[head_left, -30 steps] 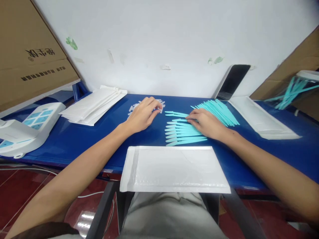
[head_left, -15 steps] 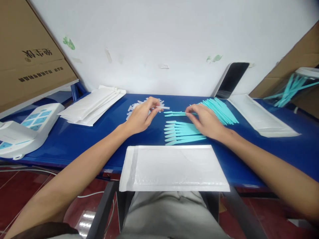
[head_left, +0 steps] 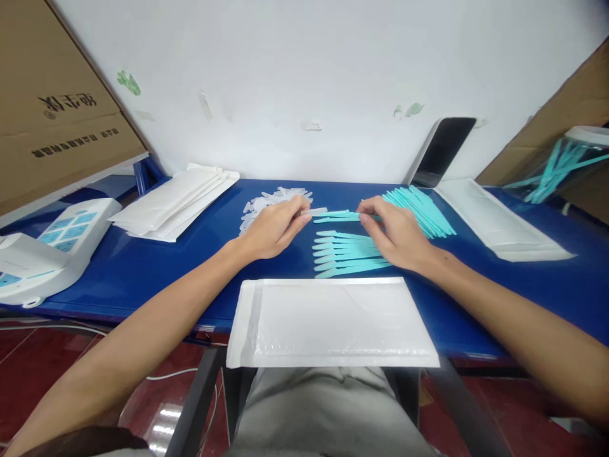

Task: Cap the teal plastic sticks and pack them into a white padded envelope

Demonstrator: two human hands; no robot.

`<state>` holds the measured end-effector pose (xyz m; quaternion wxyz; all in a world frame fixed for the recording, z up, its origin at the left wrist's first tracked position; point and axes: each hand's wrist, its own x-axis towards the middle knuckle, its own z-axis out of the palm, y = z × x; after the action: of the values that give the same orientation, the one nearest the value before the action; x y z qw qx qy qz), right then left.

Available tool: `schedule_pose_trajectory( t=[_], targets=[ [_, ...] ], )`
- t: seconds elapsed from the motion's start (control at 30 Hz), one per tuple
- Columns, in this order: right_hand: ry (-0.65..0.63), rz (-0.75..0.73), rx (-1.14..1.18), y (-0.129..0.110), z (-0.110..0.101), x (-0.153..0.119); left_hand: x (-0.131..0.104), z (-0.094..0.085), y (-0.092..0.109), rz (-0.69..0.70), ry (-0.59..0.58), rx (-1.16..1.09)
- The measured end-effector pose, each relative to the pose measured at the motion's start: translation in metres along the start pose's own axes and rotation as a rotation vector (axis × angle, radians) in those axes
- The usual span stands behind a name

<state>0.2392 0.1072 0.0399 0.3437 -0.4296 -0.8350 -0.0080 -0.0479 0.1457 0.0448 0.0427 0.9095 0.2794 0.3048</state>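
Observation:
Between thumb and fingers, my left hand (head_left: 280, 227) pinches a small translucent sleeve (head_left: 316, 211), beside a pile of similar sleeves (head_left: 266, 202). My right hand (head_left: 392, 228) holds a turquoise stick (head_left: 349, 217) by its right part, its left end pointing toward the sleeve; whether the two touch is unclear. Another turquoise stick lies close by it. Below, several turquoise sticks with translucent tips (head_left: 352, 254) lie in a row. Bare turquoise sticks (head_left: 421, 212) are heaped behind my right hand. A white padded envelope (head_left: 333, 322) lies at the table's front edge.
White envelopes (head_left: 174, 202) are stacked at the left, near a white device with blue panels (head_left: 71, 231). At the right are a propped dark-screened phone (head_left: 442, 152), another envelope (head_left: 504, 222) and a clear container of turquoise sticks (head_left: 556, 171). Cardboard (head_left: 61, 82) stands at the left.
My left hand has moved slightly right with the sleeve, now level with the stick's end. My right hand has shifted a little right with the stick.

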Motion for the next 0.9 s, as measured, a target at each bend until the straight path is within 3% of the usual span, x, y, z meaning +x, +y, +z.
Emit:
schedule_pose_trajectory(
  t=[0.2, 0.53, 0.77, 0.9],
  targets=[
    [-0.008, 0.002, 0.015, -0.001, -0.001, -0.001, 0.000, -0.002, 0.001, 0.018, -0.008, 0.023],
    [-0.003, -0.053, 0.009, -0.003, 0.000, -0.002, 0.001, -0.004, 0.004, 0.035, -0.146, 0.010],
    [-0.094, -0.162, 0.026, -0.007, 0.004, -0.003, 0.005, 0.006, 0.012, 0.145, -0.263, 0.136],
    [-0.072, -0.176, 0.078, -0.010, 0.005, -0.003, 0.008, 0.008, 0.013, 0.164, -0.243, 0.242]
  ],
)
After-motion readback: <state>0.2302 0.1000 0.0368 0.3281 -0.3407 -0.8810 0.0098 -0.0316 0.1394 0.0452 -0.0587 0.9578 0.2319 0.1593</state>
